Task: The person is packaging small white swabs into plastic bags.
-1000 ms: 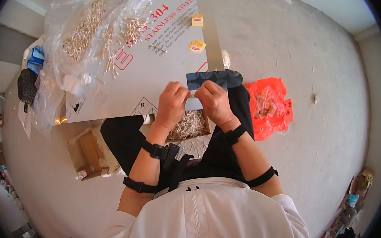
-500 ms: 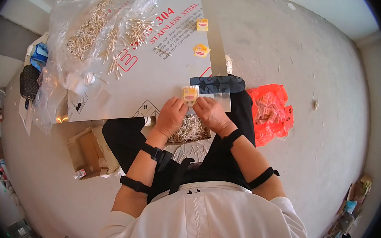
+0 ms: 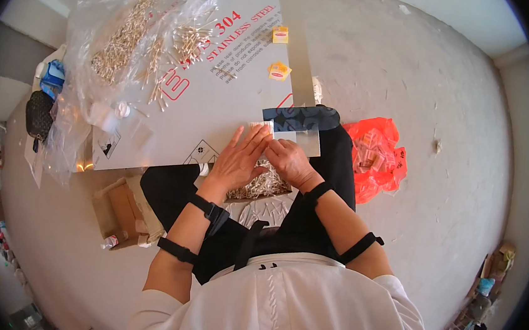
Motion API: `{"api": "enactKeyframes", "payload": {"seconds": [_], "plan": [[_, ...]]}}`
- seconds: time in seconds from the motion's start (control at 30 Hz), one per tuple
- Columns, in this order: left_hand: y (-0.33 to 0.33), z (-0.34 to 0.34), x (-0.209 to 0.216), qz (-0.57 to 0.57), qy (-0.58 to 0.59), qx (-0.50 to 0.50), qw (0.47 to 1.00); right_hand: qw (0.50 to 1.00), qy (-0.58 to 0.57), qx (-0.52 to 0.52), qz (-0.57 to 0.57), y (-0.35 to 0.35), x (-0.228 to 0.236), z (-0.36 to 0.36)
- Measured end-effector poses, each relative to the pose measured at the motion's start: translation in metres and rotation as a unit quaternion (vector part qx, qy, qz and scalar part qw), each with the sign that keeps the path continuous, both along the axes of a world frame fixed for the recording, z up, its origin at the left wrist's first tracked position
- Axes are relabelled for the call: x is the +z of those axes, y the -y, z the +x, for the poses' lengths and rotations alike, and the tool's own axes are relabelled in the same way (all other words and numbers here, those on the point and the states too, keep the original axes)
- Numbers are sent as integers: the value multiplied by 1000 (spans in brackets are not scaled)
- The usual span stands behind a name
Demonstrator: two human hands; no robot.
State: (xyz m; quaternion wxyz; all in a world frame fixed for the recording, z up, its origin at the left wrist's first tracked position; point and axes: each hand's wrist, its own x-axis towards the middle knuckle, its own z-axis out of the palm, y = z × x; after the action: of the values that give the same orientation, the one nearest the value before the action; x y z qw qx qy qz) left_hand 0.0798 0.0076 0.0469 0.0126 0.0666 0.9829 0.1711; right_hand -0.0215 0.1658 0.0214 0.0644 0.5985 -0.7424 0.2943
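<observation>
A small packet of cotton swabs [image 3: 259, 126] with a yellow label lies at the near right corner of the table, mostly covered by my hands. My left hand [image 3: 234, 163] is open, its stretched fingers lying flat over the packet. Closed in a pinch, my right hand [image 3: 289, 161] grips the packet's right edge; its fingertips are partly hidden. Just beyond my right hand are a dark patterned strip [image 3: 300, 118] and a clear plastic piece [image 3: 308, 142]. Below my hands, a box of loose cotton swabs [image 3: 262, 187] rests at my lap.
On the grey-covered table [image 3: 166, 132], a large clear bag [image 3: 86, 27] spills swabs at the far left. Two yellow-labelled packets, one [image 3: 280, 37] behind the other [image 3: 279, 72], sit near the right edge. A red bag [image 3: 394, 179] is on my right, an open carton [image 3: 123, 210] at lower left.
My left hand has opened from a pinch at the packet's near edge and now lies flat over it. My right hand stays pinched, shifted slightly left.
</observation>
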Motion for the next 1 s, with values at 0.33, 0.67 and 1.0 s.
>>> {"api": "enactKeyframes", "payload": {"seconds": [0.33, 0.67, 1.0], "plan": [[7, 7, 11, 103, -103, 65, 987, 996, 71, -26, -50, 0, 8, -7], [-13, 19, 55, 349, -219, 152, 898, 958, 272, -19, -89, -16, 78, -4], [-29, 37, 75, 290, -294, 172, 894, 962, 248, 6, -116, -21, 107, 22]]}}
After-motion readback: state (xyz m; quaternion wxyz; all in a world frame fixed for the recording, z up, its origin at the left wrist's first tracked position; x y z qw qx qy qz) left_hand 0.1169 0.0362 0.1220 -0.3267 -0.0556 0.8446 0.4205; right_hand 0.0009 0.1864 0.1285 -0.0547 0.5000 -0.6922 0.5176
